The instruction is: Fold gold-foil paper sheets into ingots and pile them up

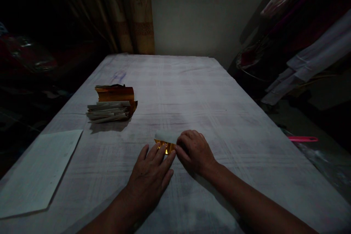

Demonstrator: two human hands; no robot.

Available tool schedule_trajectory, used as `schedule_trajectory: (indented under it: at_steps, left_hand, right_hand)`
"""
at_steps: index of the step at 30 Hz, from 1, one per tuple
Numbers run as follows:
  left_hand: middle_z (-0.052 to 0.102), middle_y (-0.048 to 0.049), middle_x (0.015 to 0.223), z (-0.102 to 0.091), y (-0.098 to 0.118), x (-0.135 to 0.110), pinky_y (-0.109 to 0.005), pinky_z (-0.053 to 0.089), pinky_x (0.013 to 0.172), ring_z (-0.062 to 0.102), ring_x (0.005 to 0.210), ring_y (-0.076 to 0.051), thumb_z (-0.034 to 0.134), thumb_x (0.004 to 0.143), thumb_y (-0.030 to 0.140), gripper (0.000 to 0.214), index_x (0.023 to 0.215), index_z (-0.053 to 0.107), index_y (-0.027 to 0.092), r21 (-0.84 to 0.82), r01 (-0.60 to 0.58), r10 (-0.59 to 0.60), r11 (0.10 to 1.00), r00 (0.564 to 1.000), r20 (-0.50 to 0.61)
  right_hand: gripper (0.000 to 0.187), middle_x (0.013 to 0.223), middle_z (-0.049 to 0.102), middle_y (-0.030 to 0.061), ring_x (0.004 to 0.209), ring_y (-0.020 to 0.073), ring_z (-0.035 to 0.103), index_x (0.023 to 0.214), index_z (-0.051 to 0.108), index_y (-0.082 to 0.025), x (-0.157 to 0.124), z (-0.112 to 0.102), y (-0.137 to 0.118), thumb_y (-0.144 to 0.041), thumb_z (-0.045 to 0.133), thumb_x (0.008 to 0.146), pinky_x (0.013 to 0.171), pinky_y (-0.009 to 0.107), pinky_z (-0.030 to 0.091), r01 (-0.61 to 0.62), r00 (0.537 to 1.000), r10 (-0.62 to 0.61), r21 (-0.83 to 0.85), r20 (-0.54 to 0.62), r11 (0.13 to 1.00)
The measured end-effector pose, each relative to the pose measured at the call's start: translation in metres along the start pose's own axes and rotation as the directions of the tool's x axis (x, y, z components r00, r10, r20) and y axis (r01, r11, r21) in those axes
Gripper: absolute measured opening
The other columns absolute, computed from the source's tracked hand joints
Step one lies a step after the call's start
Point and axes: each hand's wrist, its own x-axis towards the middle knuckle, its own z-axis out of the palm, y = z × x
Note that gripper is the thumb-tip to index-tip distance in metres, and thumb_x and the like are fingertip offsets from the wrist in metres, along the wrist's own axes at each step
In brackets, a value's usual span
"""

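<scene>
Dim light swallows both sides of the room, so I can barely make out the hanging clothes (315, 55) on the far right or the dark clutter at left; the curtain (139, 14) at far left runs out of view above. On the pale checked cloth (175, 80), near the middle, lies a small gold-and-white paper (166, 137), partly covered by fingers. My view shows the left hand (150, 173) flattened, fingers spread and fingertips pressing the gold part, grasping nothing. The right hand (196, 150) curls at the paper's right end; its fingers hide the edge, so I cannot tell whether they pinch it. Farther left sits a stack of folded papers (109, 112), its lower layers blurring together. Near left, a pale sheet (41, 172) meets my view's border.
</scene>
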Motion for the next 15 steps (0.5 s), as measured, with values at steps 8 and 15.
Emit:
schedule_trajectory:
  at_steps: [8, 15]
  left_hand:
    - [0.06, -0.0098, 0.139, 0.0, -0.0008, -0.0002, -0.054, 0.035, 0.11, 0.053, 0.128, -0.03, 0.046, 0.103, 0.033, 0.039, 0.14, 0.055, 0.026, -0.001, 0.001, -0.001, 1.0, 1.0, 0.008]
    - [0.06, -0.0095, 0.139, 0.0017, -0.0016, 0.0, -0.054, 0.035, 0.108, 0.053, 0.127, -0.03, 0.043, 0.104, 0.035, 0.039, 0.139, 0.056, 0.025, 0.007, 0.005, -0.006, 1.0, 1.0, 0.02]
  right_hand:
    - [0.006, 0.1, 0.065, 0.0048, 0.096, 0.0239, 0.056, 0.087, 0.061, -0.023, -0.0035, -0.0014, -0.0012, -0.019, 0.066, 0.088, 0.084, 0.039, 0.036, -0.071, 0.997, 0.071, 0.064, -0.011, 0.995]
    - [0.01, 0.101, 0.067, 0.0048, 0.096, 0.0229, 0.057, 0.089, 0.062, -0.023, -0.0054, -0.0006, 0.006, -0.013, 0.062, 0.09, 0.084, 0.037, 0.038, -0.081, 0.996, 0.083, 0.061, -0.029, 0.995]
